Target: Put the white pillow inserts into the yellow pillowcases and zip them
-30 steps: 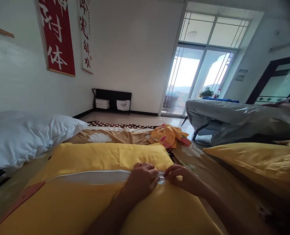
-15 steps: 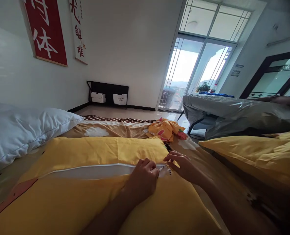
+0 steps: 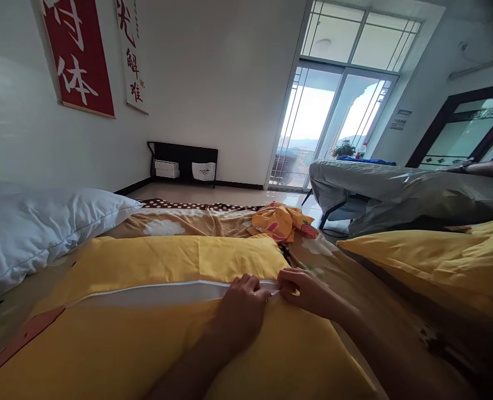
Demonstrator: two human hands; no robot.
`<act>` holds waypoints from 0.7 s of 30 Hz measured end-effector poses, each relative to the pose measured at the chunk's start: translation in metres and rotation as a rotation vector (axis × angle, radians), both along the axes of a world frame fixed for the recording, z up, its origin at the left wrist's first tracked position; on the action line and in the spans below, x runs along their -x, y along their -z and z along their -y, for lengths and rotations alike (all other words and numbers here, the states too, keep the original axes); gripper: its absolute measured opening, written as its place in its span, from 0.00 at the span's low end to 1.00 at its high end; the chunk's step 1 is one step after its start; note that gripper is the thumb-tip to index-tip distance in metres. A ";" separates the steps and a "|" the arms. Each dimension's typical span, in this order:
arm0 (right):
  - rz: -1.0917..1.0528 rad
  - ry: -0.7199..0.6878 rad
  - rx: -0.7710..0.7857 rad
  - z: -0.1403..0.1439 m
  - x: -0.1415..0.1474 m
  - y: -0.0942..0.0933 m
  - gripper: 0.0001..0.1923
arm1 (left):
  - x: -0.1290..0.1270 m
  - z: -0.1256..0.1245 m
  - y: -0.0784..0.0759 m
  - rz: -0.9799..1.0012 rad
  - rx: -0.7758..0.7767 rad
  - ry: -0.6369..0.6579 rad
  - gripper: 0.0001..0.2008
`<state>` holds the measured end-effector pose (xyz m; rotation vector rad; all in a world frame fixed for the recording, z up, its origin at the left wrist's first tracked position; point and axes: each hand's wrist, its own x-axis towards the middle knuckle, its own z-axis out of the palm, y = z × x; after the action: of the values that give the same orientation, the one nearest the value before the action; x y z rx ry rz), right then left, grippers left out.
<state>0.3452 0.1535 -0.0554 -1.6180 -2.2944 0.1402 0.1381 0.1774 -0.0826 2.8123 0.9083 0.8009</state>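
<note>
Yellow fabric filled most of what I saw: a big yellow pillowcase (image 3: 163,339) lay flat on the bed in front of me, its opening running left to right as a pale strip where the white inner pillow (image 3: 146,293) showed through. My left hand (image 3: 243,311) rested knuckles-up on the case at the right end of that strip, fingers curled down onto the cloth. My right hand (image 3: 302,290) met it just beside, thumb and fingertips pinched together on the small zipper end (image 3: 274,291) between the two hands; whether my left fingers also held the cloth or only pressed it, I could not tell. To the left a white pillow (image 3: 38,228) lay near the wall. A second yellow pillow (image 3: 429,261) sat to the right, and a crumpled orange patterned cloth (image 3: 280,220) lay beyond on the brown flowered sheet (image 3: 188,222). Another person's arm (image 3: 479,166) lay over a grey covered surface (image 3: 396,189).
</note>
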 end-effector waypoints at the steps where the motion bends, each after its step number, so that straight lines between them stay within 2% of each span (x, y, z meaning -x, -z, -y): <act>1: 0.011 0.000 -0.007 0.000 0.001 0.000 0.04 | 0.000 0.001 0.000 -0.009 -0.038 0.018 0.11; 7: 0.074 -0.006 -0.012 -0.001 0.004 -0.002 0.06 | 0.003 0.005 -0.005 -0.132 -0.205 0.093 0.09; 11: 0.082 -0.008 0.045 0.000 0.005 -0.008 0.05 | 0.001 0.005 0.000 -0.140 -0.285 0.097 0.10; 17: 0.157 0.019 0.054 0.004 0.013 -0.019 0.07 | -0.001 0.005 0.007 -0.089 -0.263 0.082 0.06; 21: 0.292 0.165 0.032 0.001 0.025 -0.022 0.13 | 0.000 0.004 0.007 -0.036 -0.252 0.096 0.10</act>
<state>0.3200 0.1528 -0.0334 -1.9470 -2.3597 -0.1060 0.1383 0.1729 -0.0898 3.0670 0.7150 0.9125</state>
